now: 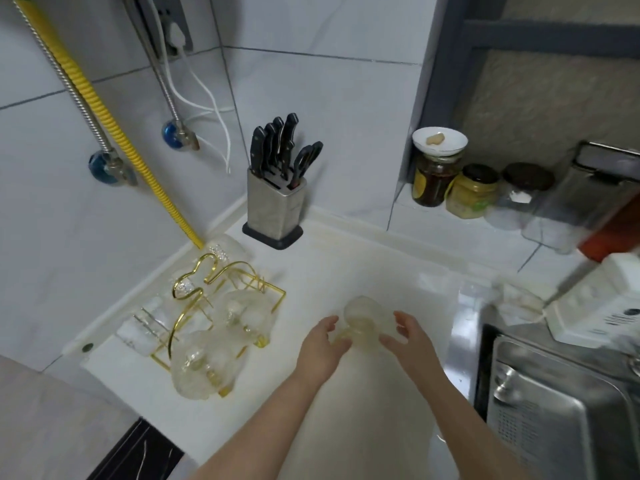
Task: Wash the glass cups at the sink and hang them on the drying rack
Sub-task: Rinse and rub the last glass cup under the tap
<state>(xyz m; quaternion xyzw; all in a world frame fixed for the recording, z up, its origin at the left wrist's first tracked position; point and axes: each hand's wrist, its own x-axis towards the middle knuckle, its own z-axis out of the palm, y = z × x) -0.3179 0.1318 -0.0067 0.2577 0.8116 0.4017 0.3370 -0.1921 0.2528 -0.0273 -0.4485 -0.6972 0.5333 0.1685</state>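
Note:
A clear, yellowish glass cup (365,318) is held over the white counter between both hands. My left hand (323,344) grips its near left side, and my right hand (410,337) touches its right side with fingers spread. To the left stands the gold wire drying rack (221,275) with several glass cups hanging on it, the nearest being a large clear cup (204,367) at the rack's front. The steel sink (561,403) lies at the right.
A steel knife block (277,206) with black-handled knives stands in the back corner. Jars (474,190) line a ledge at the right. A yellow hose (104,109) and metal pipes run down the left wall. A white box (602,303) sits behind the sink.

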